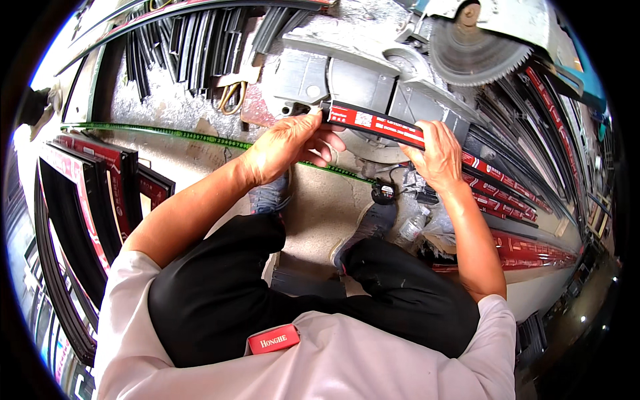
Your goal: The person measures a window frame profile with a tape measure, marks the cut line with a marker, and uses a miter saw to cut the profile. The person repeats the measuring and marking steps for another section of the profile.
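Across the front of a mitre saw's grey metal base [363,81] lies a black profile strip with red printed film [377,124]. My left hand [287,145] pinches its left end between thumb and forefinger, the other fingers loosely curled. Farther along, my right hand [438,158] is closed around the strip, with the thumb underneath. Beyond that hand the strip seems to run on to the right, among similar ones. The toothed round saw blade [477,55] stands raised behind, apart from both hands. Below my hands, a green tape measure blade [200,137] stretches to its black case [383,193].
Short black offcuts [200,50] lie at the far left of the bench. Cut red-and-black profiles [100,173] stand at my left. Long profiles [527,127] fan out at right. A plastic bottle [413,225] lies near my right shoe [370,227]. A red box [274,340] rests on my lap.
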### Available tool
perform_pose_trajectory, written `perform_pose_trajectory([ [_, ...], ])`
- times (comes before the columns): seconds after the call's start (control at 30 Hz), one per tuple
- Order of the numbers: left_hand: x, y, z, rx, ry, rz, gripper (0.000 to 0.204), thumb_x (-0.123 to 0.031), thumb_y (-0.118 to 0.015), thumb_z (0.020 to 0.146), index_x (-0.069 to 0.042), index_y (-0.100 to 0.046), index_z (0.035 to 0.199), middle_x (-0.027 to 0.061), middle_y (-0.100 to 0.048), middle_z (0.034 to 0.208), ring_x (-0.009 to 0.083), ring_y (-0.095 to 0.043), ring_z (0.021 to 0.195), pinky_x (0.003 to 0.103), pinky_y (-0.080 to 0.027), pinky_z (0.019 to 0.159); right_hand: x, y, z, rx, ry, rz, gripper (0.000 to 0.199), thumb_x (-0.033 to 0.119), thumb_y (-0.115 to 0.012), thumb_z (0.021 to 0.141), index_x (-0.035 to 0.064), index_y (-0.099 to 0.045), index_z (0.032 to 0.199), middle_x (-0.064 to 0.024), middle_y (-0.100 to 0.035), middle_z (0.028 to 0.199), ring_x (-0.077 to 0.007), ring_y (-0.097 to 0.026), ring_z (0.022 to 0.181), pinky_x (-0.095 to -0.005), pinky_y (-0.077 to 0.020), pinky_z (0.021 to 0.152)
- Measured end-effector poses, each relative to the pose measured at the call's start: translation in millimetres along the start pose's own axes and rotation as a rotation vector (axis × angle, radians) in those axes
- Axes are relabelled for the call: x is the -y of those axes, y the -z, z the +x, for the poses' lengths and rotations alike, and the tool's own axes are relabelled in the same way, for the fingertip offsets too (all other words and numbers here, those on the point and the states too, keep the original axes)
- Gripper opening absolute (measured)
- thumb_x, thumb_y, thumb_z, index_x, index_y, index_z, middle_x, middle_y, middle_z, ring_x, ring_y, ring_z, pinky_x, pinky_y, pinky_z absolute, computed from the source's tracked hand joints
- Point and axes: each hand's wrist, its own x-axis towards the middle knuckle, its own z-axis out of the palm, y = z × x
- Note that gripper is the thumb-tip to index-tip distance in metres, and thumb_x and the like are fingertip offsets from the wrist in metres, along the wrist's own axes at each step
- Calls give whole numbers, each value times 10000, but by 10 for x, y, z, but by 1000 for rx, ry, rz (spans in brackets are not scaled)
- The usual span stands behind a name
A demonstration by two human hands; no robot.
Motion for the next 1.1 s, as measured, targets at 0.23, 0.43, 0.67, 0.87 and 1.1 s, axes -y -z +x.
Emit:
perform_pose_trajectory([
  [0.23, 56, 71, -35, -27, -31, -19, 535, -471, -363, 1130, -21, -628, 1248, 98, -727, 1098, 144, -620, 869, 337, -531, 872, 36, -12, 1, -24, 87, 47, 471, 401, -726, 940, 16, -595, 1180, -161, -625, 1011, -375, -628, 923, -474, -524, 800],
  [0.43, 53, 39, -27, -73, -76, -29, 457, -402, -462, 1118, 7, -665, 1146, 105, -752, 1011, 124, -631, 785, 305, -565, 804, 99, -51, -5, -135, 130, 31, 398, 332, -746, 936, 32, -630, 1170, -144, -664, 1068, -355, -660, 947, -452, -541, 818],
  [0.67, 68, 42, -66, -72, -70, -43, 447, -395, -462, 1118, 5, -654, 1179, 104, -749, 1034, 121, -636, 808, 310, -565, 811, 178, -38, 21, -133, 156, 58, 412, 291, -766, 930, 8, -626, 1195, -174, -683, 1056, -370, -678, 912, -445, -552, 811],
  [0.87, 67, 52, -106, -62, -38, -20, 452, -404, -463, 1115, -2, -644, 1214, 91, -739, 1085, 117, -641, 838, 306, -564, 813, 248, 1, 89, -63, 134, 116, 416, 300, -810, 885, 35, -640, 1157, -142, -710, 982, -334, -705, 848, -431, -571, 726],
  [1.1, 115, 103, -73, -31, -46, -81, 440, -401, -484, 1107, -5, -645, 1213, 99, -736, 1111, 125, -650, 851, 305, -577, 822, 230, 5, 100, -42, 126, 141, 421, 294, -821, 874, 44, -638, 1159, -146, -710, 958, -338, -713, 833, -430, -577, 708],
])
